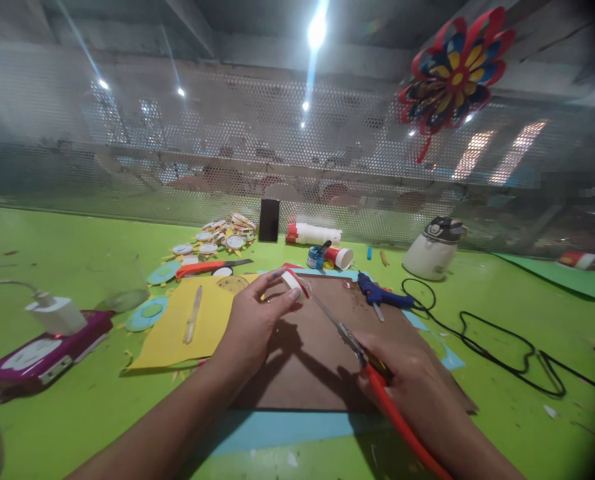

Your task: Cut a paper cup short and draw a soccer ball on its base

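My left hand [257, 313] is closed on a white ring with a red edge [291, 281], which looks like a slice of a paper cup, pinched between thumb and fingers. In my right hand [402, 373] is a pair of scissors [350, 339] with red-orange handles. Its blades point up and left, with their tips close to the ring's red edge; whether they touch it I cannot tell. Both hands are above a brown board [317, 373]. Right of the board's far edge lies a blue glue gun [382, 293] with a black cord.
Yellow paper [170, 333], a red-handled knife [212, 267] and several round paper pieces [227, 233] lie left. At the back are a black phone-like slab [269, 220], stacked cups [315, 233] and a small blue jar [317, 257]. A purple power strip [47, 353] sits far left, a white spray bottle [432, 253] right.
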Available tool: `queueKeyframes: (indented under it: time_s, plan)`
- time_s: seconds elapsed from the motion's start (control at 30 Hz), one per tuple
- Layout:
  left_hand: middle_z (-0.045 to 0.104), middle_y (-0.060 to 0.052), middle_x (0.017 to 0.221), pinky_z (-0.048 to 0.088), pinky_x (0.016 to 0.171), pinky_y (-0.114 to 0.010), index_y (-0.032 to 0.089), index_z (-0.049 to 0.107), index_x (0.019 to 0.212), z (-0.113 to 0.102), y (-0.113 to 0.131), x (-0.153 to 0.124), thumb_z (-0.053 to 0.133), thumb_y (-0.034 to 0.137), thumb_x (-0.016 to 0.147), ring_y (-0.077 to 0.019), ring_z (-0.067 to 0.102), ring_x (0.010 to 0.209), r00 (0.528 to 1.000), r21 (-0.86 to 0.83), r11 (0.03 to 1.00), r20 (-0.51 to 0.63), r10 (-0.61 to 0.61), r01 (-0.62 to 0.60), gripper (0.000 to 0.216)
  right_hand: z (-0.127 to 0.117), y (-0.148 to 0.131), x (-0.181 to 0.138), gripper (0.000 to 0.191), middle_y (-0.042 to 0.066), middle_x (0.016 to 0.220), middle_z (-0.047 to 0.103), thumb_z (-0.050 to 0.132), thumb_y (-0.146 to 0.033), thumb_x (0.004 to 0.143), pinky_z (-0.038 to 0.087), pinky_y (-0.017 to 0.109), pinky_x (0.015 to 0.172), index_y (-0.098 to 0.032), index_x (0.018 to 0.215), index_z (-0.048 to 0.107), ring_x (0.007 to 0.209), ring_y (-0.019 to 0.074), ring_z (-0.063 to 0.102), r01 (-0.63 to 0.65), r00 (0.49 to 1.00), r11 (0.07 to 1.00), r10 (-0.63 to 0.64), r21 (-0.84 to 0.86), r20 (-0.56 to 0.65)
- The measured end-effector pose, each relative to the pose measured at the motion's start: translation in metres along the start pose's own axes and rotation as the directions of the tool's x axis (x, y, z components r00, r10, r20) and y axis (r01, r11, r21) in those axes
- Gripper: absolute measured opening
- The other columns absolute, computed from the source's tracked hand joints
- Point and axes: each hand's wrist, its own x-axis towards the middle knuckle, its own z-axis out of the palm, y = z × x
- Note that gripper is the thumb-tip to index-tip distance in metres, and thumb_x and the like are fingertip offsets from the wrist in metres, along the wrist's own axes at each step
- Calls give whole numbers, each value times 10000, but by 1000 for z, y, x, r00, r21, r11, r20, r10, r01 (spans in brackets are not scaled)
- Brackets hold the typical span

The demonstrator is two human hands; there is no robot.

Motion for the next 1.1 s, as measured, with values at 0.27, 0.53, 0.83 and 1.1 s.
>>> queueKeyframes:
  time_s: [0.27,0.53,0.83,1.1]
  plan:
    - [705,-134,1086,551,830,-360,109,650,1121,6,11,-3,756,293,739,-221,690,902,997,-60,997,-55,-47,44,436,-1,-1,-2,311,33,772,692,469,-236,756,403,308,668,-224,970,693,729,224,603,23,1000,998,-24,-57,-18]
    - [688,-88,1099,545,860,-366,191,640,1156,1,5,0,775,339,733,-202,695,882,997,6,998,-44,-61,61,468,-4,-3,0,331,33,856,706,470,-206,734,422,314,699,-220,993,675,799,226,618,16,1000,999,-15,-28,22]
    - [717,-53,910,548,788,-318,189,672,1078,-3,0,1,763,356,745,-152,675,744,997,39,996,-25,-75,76,383,-2,0,2,268,31,817,708,473,-225,734,428,319,678,-211,907,678,769,228,626,38,999,999,-38,-27,-16]
    - [714,-94,1080,542,836,-345,170,665,1025,-1,2,-1,749,351,762,-182,690,833,998,23,998,-11,-64,64,330,3,5,-2,357,38,863,730,477,-208,750,437,325,705,-220,1033,694,805,239,643,56,998,998,-55,17,-40]
